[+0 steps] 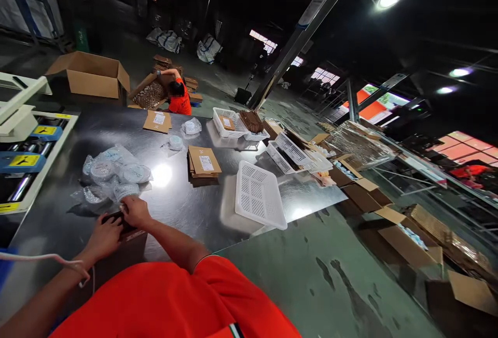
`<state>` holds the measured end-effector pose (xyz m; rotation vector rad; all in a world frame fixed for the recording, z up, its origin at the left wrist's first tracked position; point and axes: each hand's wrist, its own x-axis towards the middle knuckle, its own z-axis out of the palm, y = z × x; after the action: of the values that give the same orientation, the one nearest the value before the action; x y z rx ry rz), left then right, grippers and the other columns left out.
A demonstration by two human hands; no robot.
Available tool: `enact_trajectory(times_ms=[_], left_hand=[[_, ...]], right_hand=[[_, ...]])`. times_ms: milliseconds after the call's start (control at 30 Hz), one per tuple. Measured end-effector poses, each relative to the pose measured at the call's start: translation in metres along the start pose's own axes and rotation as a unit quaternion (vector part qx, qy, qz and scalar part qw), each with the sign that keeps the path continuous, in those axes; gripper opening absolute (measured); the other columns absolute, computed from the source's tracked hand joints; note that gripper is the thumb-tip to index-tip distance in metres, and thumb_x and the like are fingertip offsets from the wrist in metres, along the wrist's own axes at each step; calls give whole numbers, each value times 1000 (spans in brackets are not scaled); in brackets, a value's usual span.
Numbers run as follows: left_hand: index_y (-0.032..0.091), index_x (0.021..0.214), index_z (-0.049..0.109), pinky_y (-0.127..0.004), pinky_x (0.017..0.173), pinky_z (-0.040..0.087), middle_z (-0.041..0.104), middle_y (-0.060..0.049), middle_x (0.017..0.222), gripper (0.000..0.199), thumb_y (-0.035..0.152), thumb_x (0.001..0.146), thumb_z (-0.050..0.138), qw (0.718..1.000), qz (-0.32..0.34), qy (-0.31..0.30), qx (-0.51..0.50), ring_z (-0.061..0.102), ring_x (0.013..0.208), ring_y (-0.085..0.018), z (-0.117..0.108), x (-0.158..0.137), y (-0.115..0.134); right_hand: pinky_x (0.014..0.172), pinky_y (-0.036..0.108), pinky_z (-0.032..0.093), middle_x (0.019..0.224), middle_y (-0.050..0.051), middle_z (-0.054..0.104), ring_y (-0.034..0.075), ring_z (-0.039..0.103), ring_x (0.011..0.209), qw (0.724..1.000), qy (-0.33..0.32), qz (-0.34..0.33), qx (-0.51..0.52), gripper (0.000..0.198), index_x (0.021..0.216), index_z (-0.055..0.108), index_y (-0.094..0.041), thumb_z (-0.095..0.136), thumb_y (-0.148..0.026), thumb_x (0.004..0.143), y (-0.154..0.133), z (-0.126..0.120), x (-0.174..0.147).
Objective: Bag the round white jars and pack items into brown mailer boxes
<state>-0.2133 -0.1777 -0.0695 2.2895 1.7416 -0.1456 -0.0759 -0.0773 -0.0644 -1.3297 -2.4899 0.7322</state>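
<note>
Fingers of your left hand [108, 233] lie over the near left side of a small dark-brown cardboard box [135, 236], while those of your right hand [136, 212] bend down at its far edge. The box sits beneath and between both sets of fingertips, close to the grey metal tabletop [182, 213]; you cannot tell whether either hand truly grips it or merely rests there. Uneven pressure from the two hands could tilt the box or crease its edge. Just beyond your right fingertips lie round bundles in clear bubble wrap [103, 169], and loose film could get caught against the box, or a forward push could scatter the pile. Behind your left fingers, a pinkish-white cord [39, 258] crosses the wrist and could snag if that arm moves sharply. Well to the right of your fingers, a white perforated plastic basket [257, 193] stands by the table's edge, where a swinging right elbow might tip it. Your knuckles hide most of the box's top and whatever the right fingertips touch; its lettering is too small to read, shadow blurs its lower part, and the wrap obscures the bundles' contents.
</note>
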Motion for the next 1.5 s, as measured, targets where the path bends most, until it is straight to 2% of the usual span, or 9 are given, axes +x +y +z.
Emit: enact_trajectory(times_ms=[167,333,467,633,800,900,1100,1333,1500], left_hand=[[20,114,90,-67,136,32,80,-21,137,30,22,96,66,1000,-4,-4,-5,70,139,-44,0,1,-2],[19,116,90,-68,136,31,80,-22,139,29,28,99,68,1000,-1,-6,-15,70,140,-45,2,2,-3],[16,115,90,-67,138,28,79,-24,140,30,24,97,68,1000,-5,6,-12,68,142,-45,4,1,-2],[18,108,89,-67,134,31,81,-23,135,27,25,95,66,1000,-10,16,-24,70,135,-45,3,1,0],[17,113,90,-68,135,30,80,-24,139,33,29,99,63,1000,-3,-15,-7,68,140,-46,-5,0,1],[16,117,90,-70,136,29,78,-25,144,35,27,98,62,1000,-2,-15,4,67,142,-47,-1,0,0],[16,112,91,-72,135,31,79,-26,140,32,25,97,64,1000,-5,10,-6,70,138,-48,8,2,-3],[17,108,88,-68,135,30,80,-24,139,27,23,95,65,999,-6,-3,-33,68,141,-46,-3,0,-1],[16,113,89,-66,136,30,80,-23,139,30,23,100,64,1000,-12,-23,-8,69,142,-44,-13,-2,5]], right_hand=[[92,26,57,137,6,82,21,77,118,1000,-4,1,-1,24,133,74,-23,76,-22,110,0,1,0],[93,27,57,137,6,82,22,78,119,1000,-7,0,0,25,136,75,-24,76,-24,110,1,1,0],[96,28,57,140,8,82,23,77,123,1000,-15,-3,-6,27,139,75,-22,73,-25,113,0,-1,0],[97,28,58,142,9,81,23,77,123,1000,-25,5,-12,30,144,74,-22,71,-26,114,-2,-3,-1],[95,27,58,139,8,81,22,77,121,1000,-23,3,-10,28,142,75,-22,72,-27,114,-3,-5,-1],[94,26,57,137,8,82,21,77,119,1000,-23,3,-10,28,142,75,-22,72,-27,114,-3,-5,-1],[93,27,57,136,8,82,22,77,117,1000,-13,5,-2,27,140,76,-22,75,-27,113,-3,-3,-1],[92,26,57,138,8,81,22,76,117,1000,-14,3,-3,28,140,76,-21,74,-26,113,-4,-4,-1],[93,27,56,143,9,81,23,76,121,999,-38,7,-23,34,149,73,-18,72,-27,116,-6,-7,-1]])
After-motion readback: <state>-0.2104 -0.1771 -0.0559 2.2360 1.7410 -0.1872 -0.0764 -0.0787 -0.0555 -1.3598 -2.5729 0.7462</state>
